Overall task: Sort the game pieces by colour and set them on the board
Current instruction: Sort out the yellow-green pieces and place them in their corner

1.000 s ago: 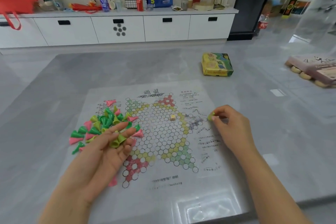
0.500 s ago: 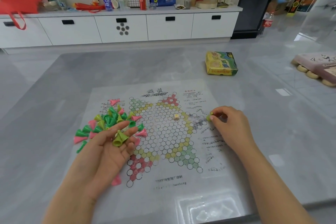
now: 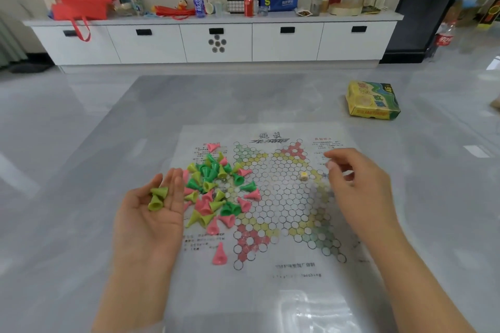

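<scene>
Head camera, looking down at a grey table (image 3: 81, 170) where a printed paper game board (image 3: 284, 197) lies flat, its star of circles tinted green, yellow and pink at the points.

The left hand (image 3: 151, 213) rests palm up at the board's left edge, fingers relaxed and nearly straight, cradling a few yellow-green cones (image 3: 158, 197). Half a second ago this hand sat nearer and lower; it has since lifted toward the pile. Just right of it, a loose pile of cones (image 3: 216, 189) in green, yellow-green and pink covers the board's left part, all unsorted. One pink cone (image 3: 219, 254) lies apart, nearer the viewer.

The right hand (image 3: 357, 184) hovers over the board's right side, fingers loosely curled. A moment earlier it pinched a yellow-green piece at its fingertips; now no such piece shows there (the fingertips are blurred, so whether anything remains in them cannot be told). A small pale die (image 3: 303, 176) sits on the circles just left of this hand.

Far right on the table lies a yellow and green box (image 3: 372, 100).

Judging from this, sorting is barely begun: no cone clearly stands on any coloured point.
</scene>
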Demonstrator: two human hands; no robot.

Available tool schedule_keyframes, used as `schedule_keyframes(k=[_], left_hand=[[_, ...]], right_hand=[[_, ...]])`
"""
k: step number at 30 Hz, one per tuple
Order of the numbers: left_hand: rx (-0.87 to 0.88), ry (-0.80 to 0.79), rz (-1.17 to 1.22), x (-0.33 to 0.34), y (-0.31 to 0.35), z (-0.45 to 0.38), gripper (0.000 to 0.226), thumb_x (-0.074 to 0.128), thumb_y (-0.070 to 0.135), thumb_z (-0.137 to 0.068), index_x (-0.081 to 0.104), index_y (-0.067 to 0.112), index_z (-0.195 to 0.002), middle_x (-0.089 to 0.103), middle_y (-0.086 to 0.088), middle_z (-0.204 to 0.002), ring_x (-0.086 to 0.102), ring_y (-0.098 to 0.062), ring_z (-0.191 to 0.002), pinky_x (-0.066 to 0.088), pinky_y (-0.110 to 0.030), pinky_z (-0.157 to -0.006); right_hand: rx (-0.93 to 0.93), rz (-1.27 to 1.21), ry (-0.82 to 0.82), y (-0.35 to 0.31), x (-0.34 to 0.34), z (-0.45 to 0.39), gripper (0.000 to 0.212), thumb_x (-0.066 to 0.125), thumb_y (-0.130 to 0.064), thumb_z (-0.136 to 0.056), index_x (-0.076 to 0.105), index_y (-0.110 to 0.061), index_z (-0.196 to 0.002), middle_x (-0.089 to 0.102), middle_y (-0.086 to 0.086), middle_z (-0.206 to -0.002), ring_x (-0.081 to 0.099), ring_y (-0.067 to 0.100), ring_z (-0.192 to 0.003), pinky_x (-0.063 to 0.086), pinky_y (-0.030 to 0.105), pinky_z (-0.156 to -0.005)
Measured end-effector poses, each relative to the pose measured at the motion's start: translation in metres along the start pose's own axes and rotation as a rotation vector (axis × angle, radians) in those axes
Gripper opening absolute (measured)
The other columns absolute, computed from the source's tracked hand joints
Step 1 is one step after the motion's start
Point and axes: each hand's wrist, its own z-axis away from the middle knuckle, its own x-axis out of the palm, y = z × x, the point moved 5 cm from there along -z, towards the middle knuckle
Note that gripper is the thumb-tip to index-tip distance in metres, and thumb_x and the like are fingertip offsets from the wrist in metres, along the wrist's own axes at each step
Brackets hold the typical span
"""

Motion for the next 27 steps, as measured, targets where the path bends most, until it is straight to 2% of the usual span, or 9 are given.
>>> schedule_keyframes(k=[4,7,9,11,13,15,18,22,27], left_hand=[[-0.027,0.017,-0.081,-0.005,-0.002,-0.001,0.020,0.036,0.004,-0.088,0.056,0.002,-0.087,0.062,-0.014,-0.092,0.065,-0.024,-0.088,0.058,-0.025,-0.070],[-0.074,0.044,-0.273,-0.009,-0.001,-0.004,0.019,0.037,0.004,-0.088,0.056,0.002,-0.084,0.062,-0.010,-0.075,0.060,-0.016,-0.063,0.052,-0.018,-0.049],[-0.017,0.063,-0.561,-0.012,0.007,-0.007,0.018,0.042,0.005,-0.086,0.057,0.007,-0.076,0.056,-0.002,-0.058,0.048,-0.010,-0.044,0.038,-0.015,-0.037],[0.197,0.066,-1.059,-0.014,0.021,-0.010,0.021,0.046,0.007,-0.086,0.059,0.014,-0.071,0.049,0.003,-0.056,0.042,-0.010,-0.046,0.031,-0.018,-0.040],[0.435,-0.009,-1.519,-0.007,0.028,-0.007,0.019,0.051,0.015,-0.087,0.060,0.021,-0.072,0.054,0.009,-0.063,0.048,-0.007,-0.059,0.032,-0.020,-0.050],[0.507,-0.114,-1.734,-0.004,0.022,-0.002,0.015,0.054,0.028,-0.087,0.057,0.025,-0.073,0.058,0.009,-0.068,0.053,-0.005,-0.067,0.033,-0.016,-0.054],[0.478,-0.215,-1.883,-0.004,0.009,0.001,0.018,0.056,0.044,-0.083,0.055,0.027,-0.076,0.057,0.008,-0.070,0.054,-0.014,-0.070,0.035,-0.026,-0.057],[0.492,-0.308,-1.999,-0.006,-0.002,0.002,0.027,0.052,0.046,-0.085,0.056,0.025,-0.102,0.063,0.005,-0.099,0.058,-0.019,-0.091,0.042,-0.030,-0.072],[0.512,-0.417,-2.089,-0.005,-0.007,0.007,0.020,0.047,0.042,-0.088,0.039,0.024,-0.094,0.046,0.008,-0.085,0.055,-0.020,-0.093,0.035,-0.029,-0.067]], right_hand=[[-0.208,0.081,-0.376,-0.050,0.074,0.014,0.026,0.050,-0.024,-0.090,0.058,-0.026,-0.115,0.055,-0.014,-0.112,0.048,0.004,-0.105,0.037,0.022,-0.097],[-0.313,0.204,-0.513,-0.073,0.108,0.023,0.031,0.053,-0.036,-0.088,0.055,-0.025,-0.117,0.051,-0.008,-0.121,0.043,0.010,-0.113,0.031,0.028,-0.101],[-0.340,0.307,-0.605,-0.080,0.123,0.029,0.036,0.054,-0.044,-0.085,0.052,-0.027,-0.116,0.048,-0.007,-0.121,0.040,0.012,-0.114,0.027,0.033,-0.098],[-0.338,0.349,-0.672,-0.084,0.131,0.032,0.040,0.055,-0.048,-0.082,0.049,-0.027,-0.115,0.047,-0.007,-0.120,0.039,0.013,-0.114,0.026,0.035,-0.097],[-0.336,0.328,-0.698,-0.087,0.133,0.032,0.039,0.057,-0.045,-0.082,0.049,-0.025,-0.114,0.048,-0.007,-0.118,0.042,0.012,-0.111,0.028,0.035,-0.098],[-0.340,0.282,-0.698,-0.089,0.132,0.032,0.032,0.057,-0.038,-0.084,0.050,-0.023,-0.112,0.049,-0.007,-0.116,0.044,0.011,-0.107,0.033,0.031,-0.096],[-0.323,0.241,-0.676,-0.089,0.134,0.030,0.027,0.058,-0.031,-0.085,0.052,-0.021,-0.108,0.050,-0.007,-0.112,0.046,0.010,-0.101,0.038,0.027,-0.092],[-0.315,0.224,-0.636,-0.088,0.137,0.030,0.021,0.060,-0.023,-0.084,0.051,-0.021,-0.103,0.051,-0.006,-0.109,0.048,0.011,-0.097,0.041,0.027,-0.086],[-0.321,0.201,-0.618,-0.088,0.135,0.030,0.016,0.058,-0.026,-0.086,0.051,-0.021,-0.099,0.042,-0.011,-0.095,0.041,0.006,-0.085,0.034,0.022,-0.074]])
